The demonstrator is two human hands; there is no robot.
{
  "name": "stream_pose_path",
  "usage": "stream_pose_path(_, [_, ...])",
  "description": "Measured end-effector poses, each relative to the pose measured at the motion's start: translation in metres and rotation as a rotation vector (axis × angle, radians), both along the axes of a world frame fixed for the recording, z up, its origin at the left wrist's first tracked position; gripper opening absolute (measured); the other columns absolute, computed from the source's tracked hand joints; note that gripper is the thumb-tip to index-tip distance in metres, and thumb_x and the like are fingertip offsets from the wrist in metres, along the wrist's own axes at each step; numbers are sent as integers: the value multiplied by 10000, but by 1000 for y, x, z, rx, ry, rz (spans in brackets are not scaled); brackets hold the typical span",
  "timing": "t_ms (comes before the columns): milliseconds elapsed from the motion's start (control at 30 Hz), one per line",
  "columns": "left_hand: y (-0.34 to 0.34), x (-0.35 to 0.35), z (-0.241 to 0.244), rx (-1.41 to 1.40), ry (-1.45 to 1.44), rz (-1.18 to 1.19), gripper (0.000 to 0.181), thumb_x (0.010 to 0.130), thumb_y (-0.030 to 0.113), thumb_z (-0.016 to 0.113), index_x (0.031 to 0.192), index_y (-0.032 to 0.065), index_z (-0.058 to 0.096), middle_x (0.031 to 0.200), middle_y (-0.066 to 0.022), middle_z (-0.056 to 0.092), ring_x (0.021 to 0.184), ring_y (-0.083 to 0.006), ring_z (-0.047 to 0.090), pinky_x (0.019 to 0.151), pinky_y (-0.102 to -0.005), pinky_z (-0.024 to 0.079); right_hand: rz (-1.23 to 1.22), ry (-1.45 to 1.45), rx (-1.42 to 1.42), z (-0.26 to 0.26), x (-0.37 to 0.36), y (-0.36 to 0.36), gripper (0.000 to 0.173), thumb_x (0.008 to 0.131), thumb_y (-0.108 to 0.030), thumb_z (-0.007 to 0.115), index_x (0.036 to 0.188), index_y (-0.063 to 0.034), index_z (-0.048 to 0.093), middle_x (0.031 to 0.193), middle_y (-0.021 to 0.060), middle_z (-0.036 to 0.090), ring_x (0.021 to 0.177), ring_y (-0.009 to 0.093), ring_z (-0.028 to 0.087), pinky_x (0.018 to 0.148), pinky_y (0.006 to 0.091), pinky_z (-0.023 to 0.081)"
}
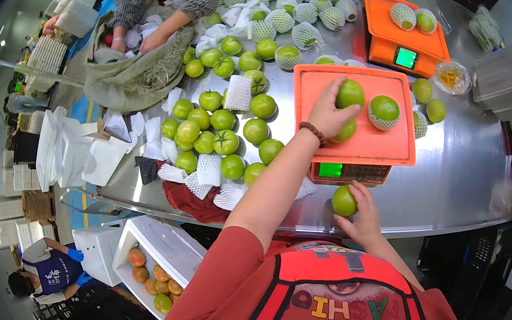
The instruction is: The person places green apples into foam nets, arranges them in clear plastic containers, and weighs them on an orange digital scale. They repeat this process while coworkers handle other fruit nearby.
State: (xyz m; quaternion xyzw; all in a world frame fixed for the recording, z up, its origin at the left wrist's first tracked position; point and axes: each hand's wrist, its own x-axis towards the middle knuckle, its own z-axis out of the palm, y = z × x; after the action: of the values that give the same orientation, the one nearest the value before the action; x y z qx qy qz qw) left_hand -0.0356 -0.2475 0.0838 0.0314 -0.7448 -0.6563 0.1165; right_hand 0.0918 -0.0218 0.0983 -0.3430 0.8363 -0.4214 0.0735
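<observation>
My left hand (329,111) is over the orange pan (360,157) of a digital scale, with fingers and thumb around a green tomato (350,92). A second green tomato (345,131) lies on the pan under that hand, partly hidden by it. To their right on the pan sits a green tomato in a white foam net (384,112). Nearer my body, at the front edge of the steel table, my right hand (362,211) holds another green tomato (343,201). The scale's green display (330,169) is lit between my hands.
Loose green tomatoes (225,142) and foam net sleeves (209,169) spread left of the scale. Netted tomatoes (306,12) heap at the back. A second orange scale (403,33) stands back right. Another person's hands (162,32) reach into a cloth sack (140,80). A foam box (163,238) holds reddish tomatoes.
</observation>
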Motion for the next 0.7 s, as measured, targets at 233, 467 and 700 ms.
stream_pose_path(233, [-1,44,41,-485,-61,201,728,788,372,642,1335,-10,351,1370,-260,333,1282,-381,328,1069,-409,274,75,41,-4,-3,-5,-11,726,600,-158,782,1240,-69,451,1269,170,463,1106,364,511,887,408,462])
stream_pose_path(467, [-71,133,7,-736,-31,597,508,685,57,598,1181,15,501,1258,-214,474,1192,-368,418,1029,-438,312,234,-1,54,-5,-4,-36,710,605,-175,781,1234,-84,465,1267,155,467,1098,343,521,870,405,475])
stream_pose_path(700, [-168,197,-34,-1002,-541,361,652,651,182,727,1241,93,465,1283,-175,441,1168,-367,424,998,-415,369,469,41,48,-35,12,-89,619,656,-183,743,1216,-123,486,1256,161,463,1109,347,501,886,415,458])
